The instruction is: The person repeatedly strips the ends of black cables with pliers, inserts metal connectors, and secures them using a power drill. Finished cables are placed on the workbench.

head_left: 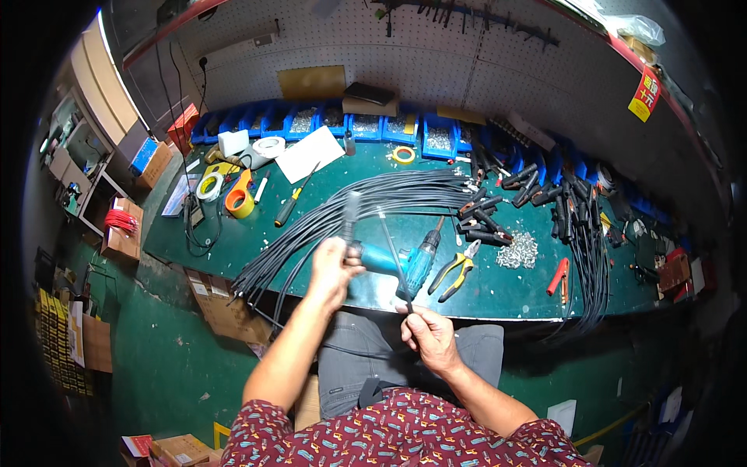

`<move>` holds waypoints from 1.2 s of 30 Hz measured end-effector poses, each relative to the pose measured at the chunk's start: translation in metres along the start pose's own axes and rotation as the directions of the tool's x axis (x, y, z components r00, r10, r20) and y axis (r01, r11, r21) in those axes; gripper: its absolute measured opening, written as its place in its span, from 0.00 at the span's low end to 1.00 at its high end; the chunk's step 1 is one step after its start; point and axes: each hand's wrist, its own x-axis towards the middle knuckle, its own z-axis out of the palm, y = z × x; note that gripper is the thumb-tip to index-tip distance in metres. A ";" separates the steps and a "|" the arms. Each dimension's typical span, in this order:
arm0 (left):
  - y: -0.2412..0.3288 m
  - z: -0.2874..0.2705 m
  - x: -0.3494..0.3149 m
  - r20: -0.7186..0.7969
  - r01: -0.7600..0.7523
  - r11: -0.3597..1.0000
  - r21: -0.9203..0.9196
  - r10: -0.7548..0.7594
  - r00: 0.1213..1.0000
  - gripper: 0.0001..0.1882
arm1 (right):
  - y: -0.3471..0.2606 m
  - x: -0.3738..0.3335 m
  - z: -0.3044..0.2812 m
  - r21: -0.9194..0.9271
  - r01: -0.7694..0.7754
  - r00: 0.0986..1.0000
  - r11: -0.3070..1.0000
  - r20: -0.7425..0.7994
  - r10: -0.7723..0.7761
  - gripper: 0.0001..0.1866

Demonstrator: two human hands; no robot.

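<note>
My left hand (pixel 333 272) is closed around a dark grey, tube-like piece (pixel 352 214) that stands up from the fist; motion blurs it, and its exact kind cannot be made out. Lower and to the right, my right hand (pixel 429 336) pinches a black cable (pixel 394 253) near the bench's front edge. The cable's pale tip points up and away, just right of the tube-like piece. Between and beyond both hands lies a teal cordless drill (pixel 420 265), partly behind the cable. Yellow-and-black pliers (pixel 456 271) rest open to its right.
A thick bundle of black cables (pixel 311 226) curves across the green bench (pixel 482 300). Black-handled clamps (pixel 482 222), a heap of small metal parts (pixel 517 251) and another cable bundle (pixel 590 272) lie right. Blue bins (pixel 366 128) line the back; a screwdriver (pixel 289 206) and tape rolls (pixel 240 202) lie left.
</note>
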 end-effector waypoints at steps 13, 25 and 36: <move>-0.046 0.115 -0.098 0.294 -0.005 0.943 0.333 -0.099 0.951 0.11 | -0.032 0.012 -0.069 0.251 0.124 0.935 0.960 -0.354 -0.029 0.39; -0.049 0.113 -0.096 0.457 -0.417 0.792 0.445 0.200 0.867 0.33 | -0.043 0.012 -0.093 0.169 0.160 0.904 0.973 -0.420 -0.075 0.23; -0.075 0.127 -0.095 0.587 -0.538 0.677 0.502 0.190 0.787 0.12 | -0.038 0.017 -0.078 0.183 0.167 0.921 0.969 -0.380 -0.087 0.32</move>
